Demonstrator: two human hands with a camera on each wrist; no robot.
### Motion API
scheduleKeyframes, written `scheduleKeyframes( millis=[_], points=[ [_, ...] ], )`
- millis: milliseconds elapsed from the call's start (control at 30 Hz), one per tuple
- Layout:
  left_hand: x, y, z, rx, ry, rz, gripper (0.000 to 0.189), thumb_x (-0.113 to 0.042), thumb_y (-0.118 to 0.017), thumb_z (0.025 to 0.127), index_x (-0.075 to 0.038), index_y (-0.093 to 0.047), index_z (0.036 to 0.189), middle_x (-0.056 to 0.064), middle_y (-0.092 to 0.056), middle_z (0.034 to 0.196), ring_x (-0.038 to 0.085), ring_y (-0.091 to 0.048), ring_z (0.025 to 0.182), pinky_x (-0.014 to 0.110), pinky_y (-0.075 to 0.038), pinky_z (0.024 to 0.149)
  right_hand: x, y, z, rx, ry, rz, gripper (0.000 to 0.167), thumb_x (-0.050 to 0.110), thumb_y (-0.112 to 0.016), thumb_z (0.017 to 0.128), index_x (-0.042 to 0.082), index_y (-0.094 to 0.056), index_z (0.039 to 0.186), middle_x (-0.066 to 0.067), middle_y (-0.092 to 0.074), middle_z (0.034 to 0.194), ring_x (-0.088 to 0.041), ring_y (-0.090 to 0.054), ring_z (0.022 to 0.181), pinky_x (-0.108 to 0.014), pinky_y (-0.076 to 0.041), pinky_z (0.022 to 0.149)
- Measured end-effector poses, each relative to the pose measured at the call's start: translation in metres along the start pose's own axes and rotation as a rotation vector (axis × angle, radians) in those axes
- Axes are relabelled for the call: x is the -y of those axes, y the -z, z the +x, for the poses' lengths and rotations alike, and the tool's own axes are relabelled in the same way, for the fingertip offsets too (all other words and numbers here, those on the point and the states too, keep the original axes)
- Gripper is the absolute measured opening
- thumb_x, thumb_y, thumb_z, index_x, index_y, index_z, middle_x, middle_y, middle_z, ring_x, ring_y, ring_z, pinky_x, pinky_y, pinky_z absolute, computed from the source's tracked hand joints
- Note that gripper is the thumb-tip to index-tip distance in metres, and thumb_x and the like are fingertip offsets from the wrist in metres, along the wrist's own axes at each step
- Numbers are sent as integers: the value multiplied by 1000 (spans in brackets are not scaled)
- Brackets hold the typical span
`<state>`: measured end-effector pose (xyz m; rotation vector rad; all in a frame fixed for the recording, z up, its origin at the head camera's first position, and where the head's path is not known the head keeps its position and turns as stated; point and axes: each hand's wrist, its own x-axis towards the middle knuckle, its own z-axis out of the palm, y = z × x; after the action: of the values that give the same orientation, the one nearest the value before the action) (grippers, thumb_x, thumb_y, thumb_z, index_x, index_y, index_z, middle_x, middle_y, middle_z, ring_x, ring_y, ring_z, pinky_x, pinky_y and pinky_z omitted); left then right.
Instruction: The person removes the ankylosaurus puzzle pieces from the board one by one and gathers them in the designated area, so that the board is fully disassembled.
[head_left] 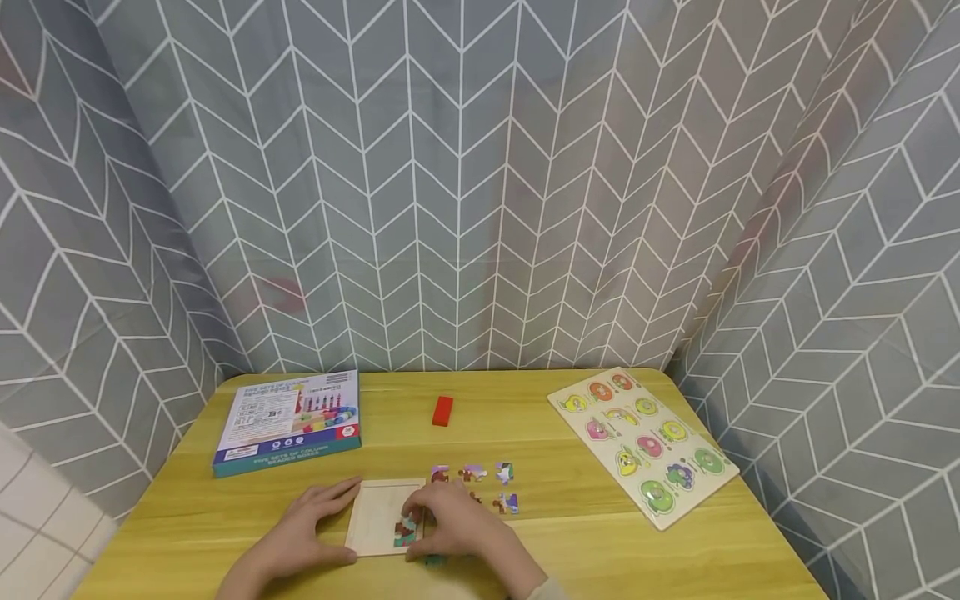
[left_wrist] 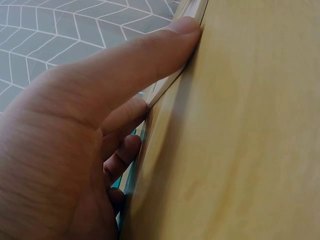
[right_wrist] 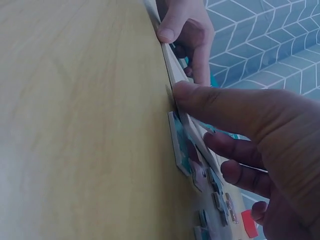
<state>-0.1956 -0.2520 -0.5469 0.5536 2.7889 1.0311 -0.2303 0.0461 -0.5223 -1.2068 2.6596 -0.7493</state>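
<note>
A shallow square wooden puzzle tray lies near the table's front, with brown-and-teal jigsaw pieces in its near right corner. My left hand holds the tray by its left side, thumb at the near corner and index fingertip at the far one. In the left wrist view that thumb lies against the rim. My right hand bends over the pieces, gripping a jigsaw piece that its fingers partly hide. Its thumb sits at the tray's near rim in the right wrist view.
Several loose jigsaw pieces lie right of the tray; a teal one is by its near right edge. A red block lies behind. A bead set box stands back left, a fruit peg puzzle board at right.
</note>
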Motion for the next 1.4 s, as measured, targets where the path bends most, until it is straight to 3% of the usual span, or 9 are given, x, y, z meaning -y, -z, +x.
scheduleKeyframes(
  millis=[133, 367, 700, 867, 933, 1133, 1267, 1400],
  points=[
    [-1, 0, 0, -4, -3, 4, 98, -59, -88, 77, -13, -54, 157, 7, -48, 164, 41, -44, 137, 71, -39, 106, 1, 0, 0, 11, -26, 13, 43, 37, -96, 79, 21, -78, 115, 24, -66, 95, 10, -52, 89, -21, -36, 85],
    [0, 0, 0, -8, -8, 14, 98, -60, -88, 77, -12, -55, 156, 8, -49, 164, 37, -45, 134, 68, -40, 106, 2, 3, -1, 16, -43, 149, 37, 27, -93, 84, 13, -79, 115, 17, -70, 97, 9, -55, 85, -12, -50, 79],
    [-1, 0, -1, -16, -17, 20, 97, -59, -88, 78, -13, -55, 156, 8, -49, 163, 35, -46, 131, 64, -43, 104, 0, 3, 1, 15, -19, 142, 31, 23, -85, 92, 10, -79, 119, 14, -73, 101, 8, -54, 82, -12, -49, 75],
    [-1, -1, -1, -22, -28, 28, 97, -60, -87, 78, -13, -55, 156, 8, -50, 163, 34, -47, 129, 64, -43, 104, -1, 4, -1, -41, 34, 123, 28, 20, -80, 96, 9, -78, 122, 10, -73, 103, 7, -54, 77, -13, -48, 69],
    [-1, -1, -1, -19, -27, 22, 97, -60, -87, 78, -12, -55, 156, 9, -50, 163, 34, -46, 130, 65, -42, 104, -1, 7, -2, -81, 42, 105, 27, 20, -78, 98, 10, -77, 124, 8, -74, 108, 4, -57, 82, -14, -49, 73],
    [-1, -3, -1, -15, -17, 21, 97, -60, -88, 77, -12, -56, 155, 9, -50, 163, 32, -46, 128, 64, -42, 105, 6, 23, -8, -218, -16, 155, 30, 20, -75, 101, 10, -74, 130, 3, -72, 122, -14, -66, 103, -25, -56, 87],
    [-3, -2, -1, -3, -3, 9, 96, -57, -89, 77, -12, -56, 155, 10, -49, 163, 35, -46, 129, 66, -41, 106, 12, 37, -10, -316, -44, 194, 30, 19, -75, 101, 11, -73, 130, -1, -70, 126, -23, -67, 104, -35, -59, 90],
    [-4, -1, -1, 6, 23, -1, 96, -54, -91, 77, -12, -56, 156, 10, -49, 163, 36, -45, 132, 68, -40, 107, 15, 45, -11, -351, -38, 186, 30, 19, -73, 102, 12, -73, 131, -1, -70, 129, -25, -64, 105, -38, -57, 91]
  ],
)
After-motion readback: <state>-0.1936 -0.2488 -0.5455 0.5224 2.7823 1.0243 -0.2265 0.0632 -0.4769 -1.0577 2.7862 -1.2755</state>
